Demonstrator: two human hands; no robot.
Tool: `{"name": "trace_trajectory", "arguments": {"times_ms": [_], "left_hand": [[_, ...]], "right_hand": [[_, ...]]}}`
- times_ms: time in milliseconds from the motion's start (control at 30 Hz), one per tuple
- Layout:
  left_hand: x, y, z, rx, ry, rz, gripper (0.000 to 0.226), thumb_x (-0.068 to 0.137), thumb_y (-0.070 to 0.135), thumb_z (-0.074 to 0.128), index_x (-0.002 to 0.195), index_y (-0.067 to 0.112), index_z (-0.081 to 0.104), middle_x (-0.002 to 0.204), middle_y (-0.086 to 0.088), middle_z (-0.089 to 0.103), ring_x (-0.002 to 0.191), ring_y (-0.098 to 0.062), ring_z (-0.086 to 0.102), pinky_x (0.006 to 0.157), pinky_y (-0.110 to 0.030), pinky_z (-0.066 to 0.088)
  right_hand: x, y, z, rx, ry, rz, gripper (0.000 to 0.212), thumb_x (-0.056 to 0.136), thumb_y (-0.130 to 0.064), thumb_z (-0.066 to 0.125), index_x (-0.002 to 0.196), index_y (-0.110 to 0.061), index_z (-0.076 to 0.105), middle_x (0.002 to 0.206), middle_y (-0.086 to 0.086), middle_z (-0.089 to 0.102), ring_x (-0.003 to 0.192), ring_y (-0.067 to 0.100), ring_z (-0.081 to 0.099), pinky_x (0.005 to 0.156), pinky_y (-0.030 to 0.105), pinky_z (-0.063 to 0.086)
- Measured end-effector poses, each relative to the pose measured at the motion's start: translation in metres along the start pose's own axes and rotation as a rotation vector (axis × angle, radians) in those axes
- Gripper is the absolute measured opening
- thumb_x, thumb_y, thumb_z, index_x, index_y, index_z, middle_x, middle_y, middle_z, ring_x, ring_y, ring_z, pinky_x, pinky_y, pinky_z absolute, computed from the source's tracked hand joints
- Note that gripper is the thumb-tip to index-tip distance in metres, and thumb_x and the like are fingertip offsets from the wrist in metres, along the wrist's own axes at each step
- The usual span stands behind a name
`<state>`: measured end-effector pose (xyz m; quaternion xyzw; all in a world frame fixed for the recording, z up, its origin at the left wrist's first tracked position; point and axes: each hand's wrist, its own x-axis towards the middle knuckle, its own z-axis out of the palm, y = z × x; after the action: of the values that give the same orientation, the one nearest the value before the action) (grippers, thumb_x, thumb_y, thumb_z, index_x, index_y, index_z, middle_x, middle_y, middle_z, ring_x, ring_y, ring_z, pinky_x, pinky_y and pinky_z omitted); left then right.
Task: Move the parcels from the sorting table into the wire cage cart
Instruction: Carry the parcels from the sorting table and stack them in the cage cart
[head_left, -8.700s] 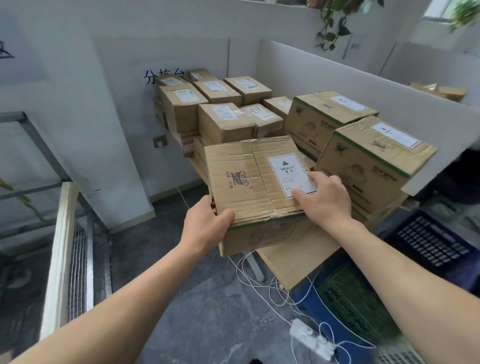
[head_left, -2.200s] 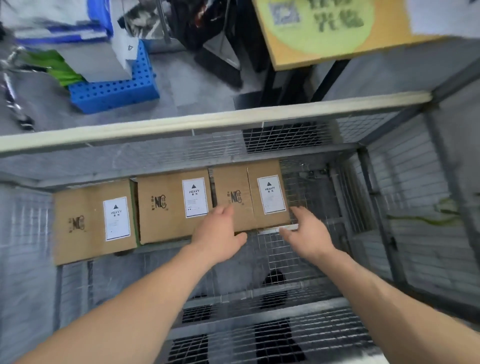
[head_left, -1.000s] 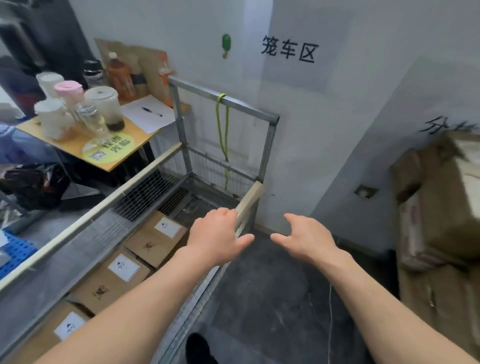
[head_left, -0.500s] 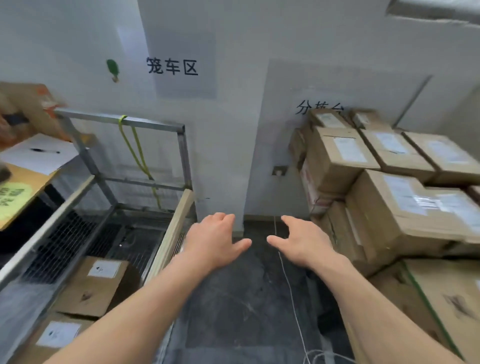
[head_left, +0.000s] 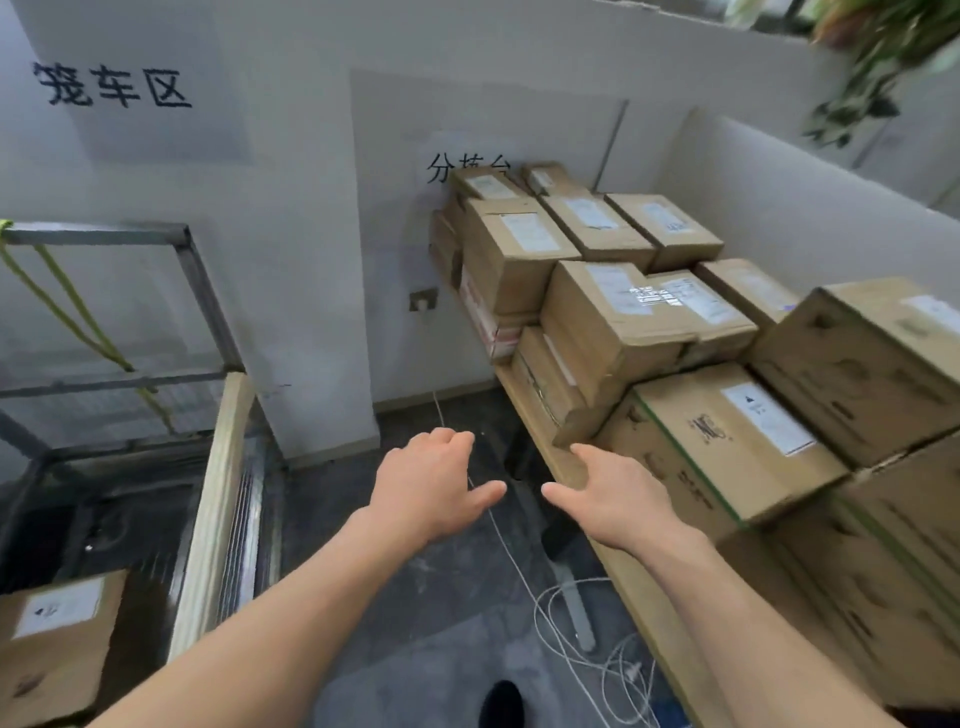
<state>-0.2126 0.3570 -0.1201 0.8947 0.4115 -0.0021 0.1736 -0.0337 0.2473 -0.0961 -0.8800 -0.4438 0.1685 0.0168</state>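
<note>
1 wire cage cart (head_left: 213, 493) is being shown at the left, with grey metal bars, fine mesh and a pale wooden top rail; its left part is being cut off by the frame edge. 1 yellow-green strap (head_left: 67, 306) is being hung from its upper bar. 1 brown cardboard parcel (head_left: 57, 639) with a white label is lying inside it, partly cropped.

in the middle, 2 bare hands are being held over the dark floor, between cart and table. the left hand (head_left: 431, 483) is being kept spread and relaxed, gripping nothing. the right hand (head_left: 613, 493) is likewise being kept spread and empty, just beside the wooden edge of the sorting table (head_left: 631, 582); whether it is touching cannot be told.

at the right, at least 10 cardboard parcels (head_left: 722, 436) are being stacked on that table, boxy, taped and white-labelled; the exact count is being blurred by overlap and cropping. white cables (head_left: 571, 623) are being looped below, and 1 dark shoe tip (head_left: 501, 701) is being glimpsed.
</note>
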Motion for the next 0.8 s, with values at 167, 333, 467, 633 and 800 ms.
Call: {"name": "trace_trajectory", "arguments": {"times_ms": [167, 333, 467, 633, 800], "left_hand": [[0.006, 0.035, 0.006, -0.006, -0.023, 0.095, 0.069, 0.091, 0.069, 0.047, 0.142, 0.022, 0.045, 0.145, 0.002, 0.049, 0.133, -0.022, 0.046, 0.101, -0.042, 0.046], [0.016, 0.072, 0.014, -0.002, -0.046, 0.166, 0.068, 0.091, 0.070, 0.047, 0.140, 0.023, 0.047, 0.143, 0.002, 0.051, 0.131, -0.021, 0.048, 0.100, -0.041, 0.045], [0.029, 0.102, 0.023, 0.005, -0.076, 0.209, 0.066, 0.091, 0.071, 0.046, 0.136, 0.023, 0.049, 0.139, 0.002, 0.053, 0.127, -0.021, 0.050, 0.097, -0.041, 0.045], [0.049, 0.147, 0.033, 0.005, -0.099, 0.221, 0.071, 0.091, 0.069, 0.047, 0.144, 0.022, 0.044, 0.145, 0.001, 0.049, 0.132, -0.022, 0.047, 0.103, -0.043, 0.045], [0.074, 0.187, 0.043, 0.026, -0.115, 0.186, 0.072, 0.090, 0.071, 0.046, 0.143, 0.022, 0.046, 0.144, 0.000, 0.051, 0.131, -0.022, 0.049, 0.102, -0.042, 0.046]], "right_hand": [[-0.018, 0.046, -0.007, 0.062, 0.047, 0.118, 0.080, 0.088, -0.065, 0.056, 0.155, -0.026, 0.036, 0.153, -0.002, 0.049, 0.138, 0.022, 0.048, 0.105, 0.038, 0.044], [-0.030, 0.087, -0.020, 0.095, 0.076, 0.233, 0.075, 0.088, -0.064, 0.057, 0.151, -0.027, 0.042, 0.148, -0.004, 0.054, 0.132, 0.023, 0.053, 0.101, 0.038, 0.048], [-0.028, 0.120, -0.029, 0.107, 0.081, 0.285, 0.063, 0.080, -0.066, 0.055, 0.134, -0.032, 0.058, 0.118, -0.008, 0.069, 0.106, 0.021, 0.063, 0.084, 0.037, 0.054], [-0.009, 0.170, -0.038, 0.125, 0.100, 0.339, 0.069, 0.088, -0.061, 0.059, 0.147, -0.026, 0.048, 0.142, -0.001, 0.058, 0.129, 0.025, 0.054, 0.097, 0.039, 0.048], [0.027, 0.216, -0.051, 0.154, 0.093, 0.351, 0.067, 0.088, -0.056, 0.060, 0.146, -0.025, 0.049, 0.145, -0.001, 0.056, 0.131, 0.025, 0.052, 0.094, 0.037, 0.047]]}}
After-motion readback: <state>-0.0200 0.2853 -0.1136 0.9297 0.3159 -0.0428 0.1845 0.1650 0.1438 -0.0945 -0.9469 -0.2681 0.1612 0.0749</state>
